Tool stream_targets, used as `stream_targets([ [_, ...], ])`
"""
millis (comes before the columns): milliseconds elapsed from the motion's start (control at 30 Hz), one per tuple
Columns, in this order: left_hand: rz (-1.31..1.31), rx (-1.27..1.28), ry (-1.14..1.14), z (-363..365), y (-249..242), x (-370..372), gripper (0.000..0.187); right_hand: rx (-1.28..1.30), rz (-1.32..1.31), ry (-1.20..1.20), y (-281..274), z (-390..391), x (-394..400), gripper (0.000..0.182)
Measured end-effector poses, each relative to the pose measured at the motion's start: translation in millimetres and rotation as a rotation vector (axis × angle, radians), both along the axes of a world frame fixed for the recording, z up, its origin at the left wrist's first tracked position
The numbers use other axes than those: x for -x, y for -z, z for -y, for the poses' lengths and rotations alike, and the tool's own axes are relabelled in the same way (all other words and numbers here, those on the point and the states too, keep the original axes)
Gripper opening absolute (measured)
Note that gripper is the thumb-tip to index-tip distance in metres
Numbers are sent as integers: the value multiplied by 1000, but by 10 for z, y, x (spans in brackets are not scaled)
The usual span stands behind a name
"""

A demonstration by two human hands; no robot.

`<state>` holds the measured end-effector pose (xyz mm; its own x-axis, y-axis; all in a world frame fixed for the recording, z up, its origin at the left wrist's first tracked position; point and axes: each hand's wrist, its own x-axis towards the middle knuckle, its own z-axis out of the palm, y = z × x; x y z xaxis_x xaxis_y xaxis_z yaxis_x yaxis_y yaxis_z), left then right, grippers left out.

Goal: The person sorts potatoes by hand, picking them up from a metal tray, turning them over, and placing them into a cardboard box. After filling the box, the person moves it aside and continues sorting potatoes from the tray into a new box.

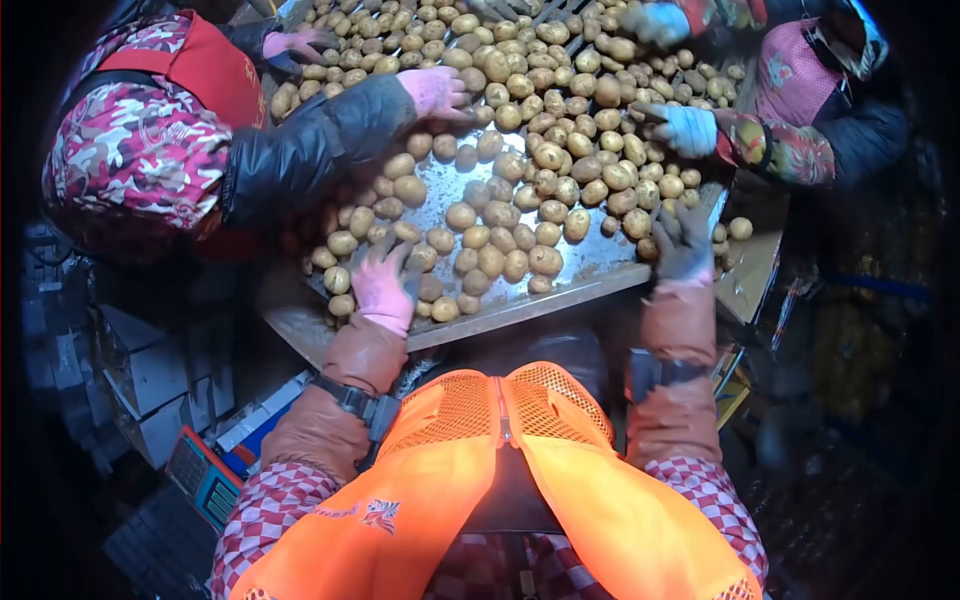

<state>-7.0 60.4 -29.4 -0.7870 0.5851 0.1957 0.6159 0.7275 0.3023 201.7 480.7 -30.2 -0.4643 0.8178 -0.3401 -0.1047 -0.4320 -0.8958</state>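
Observation:
Many potatoes [545, 260] lie on a metal sorting table [590, 262] in front of me. My left hand [382, 282], in a pink glove with dark fingertips, rests at the near left among potatoes. Its fingers are spread and it grips nothing that I can see. Near the right front corner, my right hand [685, 242] wears a grey and pink glove. Its fingers point away from me, apart, touching or beside potatoes along the table's right side. What lies under both palms is hidden.
A co-worker on the left reaches a pink-gloved hand [436, 92] over the potatoes. Another co-worker's blue-gloved hand [685, 130] reaches in from the right. The table's raised front edge [530, 305] runs before my orange vest [430, 470]. White boxes [150, 375] stand at lower left.

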Motion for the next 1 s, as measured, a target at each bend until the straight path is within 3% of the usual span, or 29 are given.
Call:
stream_targets([
  [67, 80, 3, 52, -250, -165, 8, 32, 133, 169, -60, -426, 673, 875, 62],
  [100, 125, 7, 76, -367, -224, 33, 33, 184, 359, -163, -148, 778, 1258, 71],
  [133, 46, -11, 37, -427, -98, -34, 34, -511, 580, -525, -79, 1160, 1369, 71],
  [167, 37, -2, 68, -422, -99, -40, 36, -1301, 838, -551, -15, 1544, 1481, 71],
  [233, 14, 12, 135, -383, -131, -44, 40, -1370, 852, -614, 79, 1961, 1559, 67],
  [267, 20, 110, 131, -279, -121, -95, 46, -1426, 773, -745, 68, 2023, 1510, 64],
  [333, 118, 47, 125, -75, -12, -152, 50, -1520, 611, -1024, 31, 2162, 1319, 59],
  [433, 171, 19, 92, -22, 36, -180, 52, -1329, 273, -1133, -54, 2087, 958, 45],
  [500, 176, 42, 58, -56, 4, -229, 51, -1188, 244, -1006, -13, 1976, 910, 29],
  [633, 249, -25, 266, -415, -161, -180, 47, -421, 159, -645, 291, 1605, 832, 25],
  [700, 109, -23, 334, -479, -131, 33, 44, -522, 406, -624, -20, 1425, 939, 32],
  [733, 44, -24, 373, -448, -128, 112, 42, -541, 404, -618, -205, 1360, 1016, 32],
  [833, 244, -110, 184, 24, 147, 257, 34, -690, 519, -590, 36, 908, 1178, 32],
  [867, 226, -58, 117, 92, 35, 248, 28, -748, 636, -592, -119, 823, 1341, 31],
  [900, 251, 63, 39, 230, 61, 238, 29, -792, 735, -639, -371, 813, 1492, 35],
  [967, 285, 298, -116, 524, 204, 282, 34, -984, 1021, -772, -221, 704, 1742, 45],
  [1000, 217, 223, -127, 535, 143, 344, 35, -1038, 1142, -923, -289, 728, 1901, 47],
])
